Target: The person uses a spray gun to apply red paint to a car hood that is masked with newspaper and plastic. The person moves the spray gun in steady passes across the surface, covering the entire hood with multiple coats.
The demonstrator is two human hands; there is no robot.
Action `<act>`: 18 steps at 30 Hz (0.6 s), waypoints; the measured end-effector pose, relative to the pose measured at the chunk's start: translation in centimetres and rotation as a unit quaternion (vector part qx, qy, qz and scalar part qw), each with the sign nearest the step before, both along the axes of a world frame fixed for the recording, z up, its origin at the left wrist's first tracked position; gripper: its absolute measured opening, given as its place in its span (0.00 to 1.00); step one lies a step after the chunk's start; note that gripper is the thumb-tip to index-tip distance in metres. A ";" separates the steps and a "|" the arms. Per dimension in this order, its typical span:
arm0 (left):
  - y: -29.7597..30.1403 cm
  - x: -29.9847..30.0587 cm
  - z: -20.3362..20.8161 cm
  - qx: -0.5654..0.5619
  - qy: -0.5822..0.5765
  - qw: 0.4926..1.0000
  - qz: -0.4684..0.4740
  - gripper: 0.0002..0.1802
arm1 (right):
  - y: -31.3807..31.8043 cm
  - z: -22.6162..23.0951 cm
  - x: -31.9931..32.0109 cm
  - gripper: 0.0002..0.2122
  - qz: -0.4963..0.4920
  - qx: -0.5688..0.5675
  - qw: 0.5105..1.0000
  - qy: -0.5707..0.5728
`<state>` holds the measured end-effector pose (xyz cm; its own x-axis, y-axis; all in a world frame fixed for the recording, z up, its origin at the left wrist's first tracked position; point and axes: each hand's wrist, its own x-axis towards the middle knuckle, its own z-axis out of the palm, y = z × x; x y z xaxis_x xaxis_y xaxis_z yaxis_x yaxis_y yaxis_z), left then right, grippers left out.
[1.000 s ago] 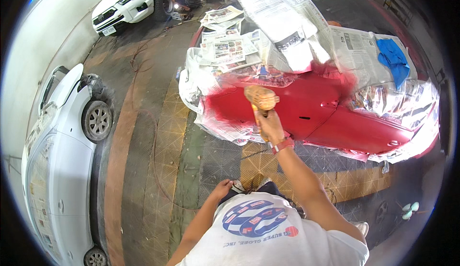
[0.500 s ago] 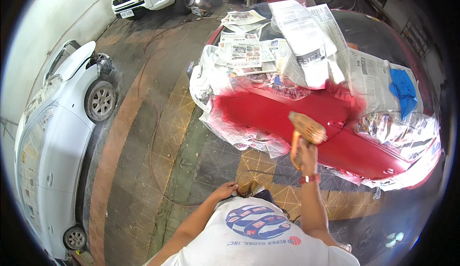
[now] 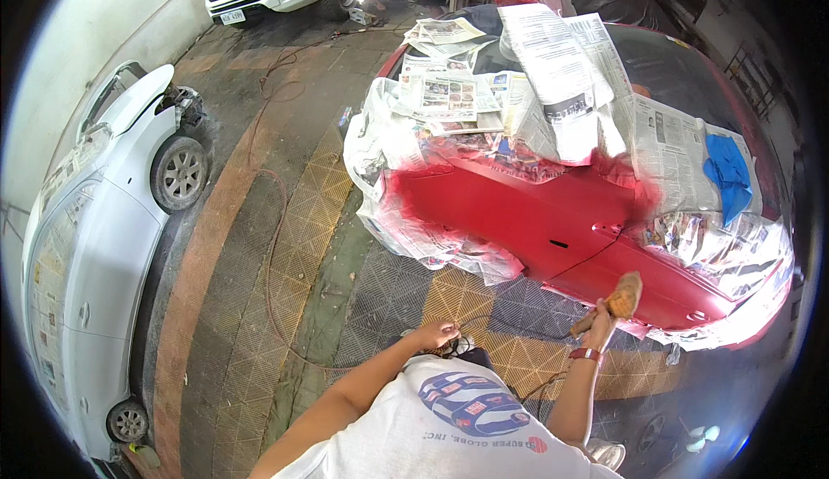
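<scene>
Your right hand [image 3: 598, 330] is wrapped around the orange tool [image 3: 623, 296], held by the lower edge of the red car panel [image 3: 492, 207]; whether your left hand [image 3: 438, 334] pinches the dark cord [image 3: 486, 316], I cannot tell. The panel looks fully red — that part seems done — but the newspaper masking [image 3: 553, 73] remains in place, and dryness doesn't show.

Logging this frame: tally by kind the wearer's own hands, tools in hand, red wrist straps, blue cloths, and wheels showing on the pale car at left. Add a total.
Wearer's own: 2, left hand and right hand
Orange hand-held tool: 1
Red wrist strap: 1
Blue cloth: 1
Wheels on the pale car: 2
Total: 7
</scene>
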<state>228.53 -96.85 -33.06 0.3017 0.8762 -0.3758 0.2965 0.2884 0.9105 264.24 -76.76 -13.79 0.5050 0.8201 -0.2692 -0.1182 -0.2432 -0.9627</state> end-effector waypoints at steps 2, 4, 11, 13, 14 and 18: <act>-1.9 -0.9 -2.8 0.016 -0.043 0.999 0.023 0.21 | 0.4 -3.6 -1.5 0.09 0.064 -0.027 0.997 -0.021; -3.6 -2.3 -1.6 -0.010 0.024 0.998 0.051 0.19 | -0.4 -5.2 -3.7 0.07 0.143 -0.046 0.988 -0.040; -9.8 -5.0 1.3 -0.170 -0.021 0.946 0.274 0.15 | 0.3 -9.7 -20.5 0.21 0.392 0.101 0.910 -0.094; -12.3 -6.0 -0.7 -0.181 -0.048 0.932 0.309 0.15 | -0.2 -7.8 -26.4 0.24 0.429 0.115 0.890 -0.100; -13.2 -6.2 -0.6 -0.183 -0.043 0.927 0.324 0.15 | -0.5 -6.6 -28.9 0.25 0.446 0.118 0.882 -0.099; -13.5 -6.0 1.0 -0.202 -0.059 0.918 0.337 0.15 | 1.4 -6.6 -34.1 0.24 0.486 0.075 0.865 -0.098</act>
<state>222.57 -110.35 -32.05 -0.1979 0.6759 -0.7099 -0.1660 0.6907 0.7038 230.13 -75.34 -20.39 -0.4185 0.9014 -0.1106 0.2420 -0.0067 -0.9703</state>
